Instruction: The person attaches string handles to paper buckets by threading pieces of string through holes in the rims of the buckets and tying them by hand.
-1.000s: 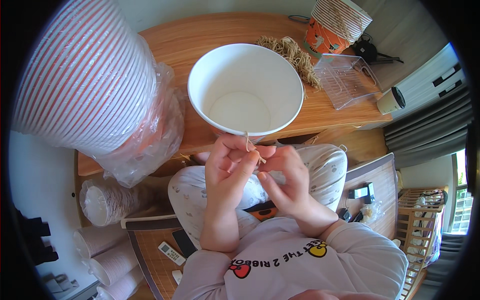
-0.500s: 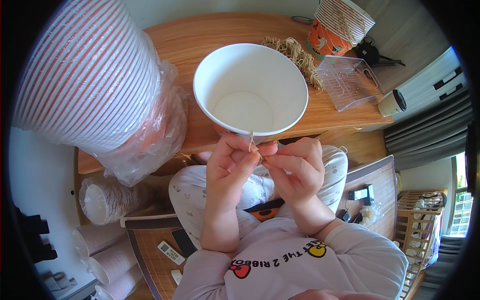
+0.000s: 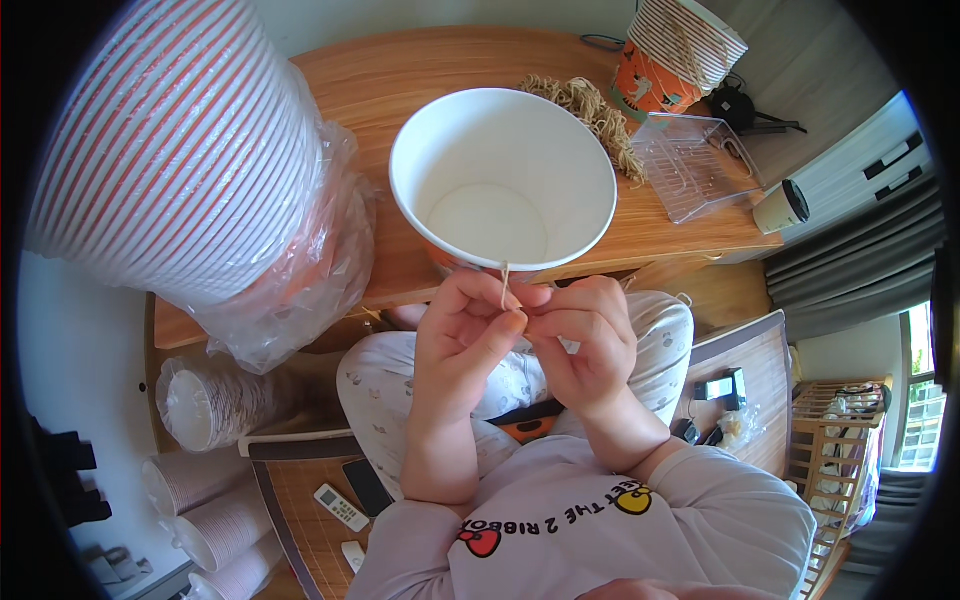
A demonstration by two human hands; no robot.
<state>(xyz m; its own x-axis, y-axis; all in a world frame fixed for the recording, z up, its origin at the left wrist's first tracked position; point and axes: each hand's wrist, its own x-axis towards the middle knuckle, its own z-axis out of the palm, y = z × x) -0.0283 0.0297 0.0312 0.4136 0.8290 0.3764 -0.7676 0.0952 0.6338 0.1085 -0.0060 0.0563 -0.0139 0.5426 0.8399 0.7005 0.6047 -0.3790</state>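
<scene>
A large white-lined paper bucket (image 3: 500, 150) stands tilted toward me at the front of the wooden desk, its mouth facing up. A short twisted paper cord (image 3: 506, 275) comes off its near rim. Just below that rim, my left hand (image 3: 465, 335) pinches the cord between thumb and fingers. Close against it, my right hand (image 3: 585, 340) is closed, thumb and forefinger pinching at the same cord. The cord's lower end is hidden among the fingertips. A bundle of loose tan cords (image 3: 585, 110) lies behind the bucket to the right.
On the left stands a tall plastic-wrapped stack of buckets (image 3: 180, 150). At the far right are another bucket stack (image 3: 660, 70), a clear plastic tray (image 3: 690, 165) and a lidded cup (image 3: 780, 207). More wrapped stacks (image 3: 205, 520), a remote (image 3: 341, 507) and a phone (image 3: 368, 486) lie lower left.
My right hand has shifted slightly left and its fingers have drawn closer to my left fingertips. The cord at the rim hangs straighter. The bucket has barely moved.
</scene>
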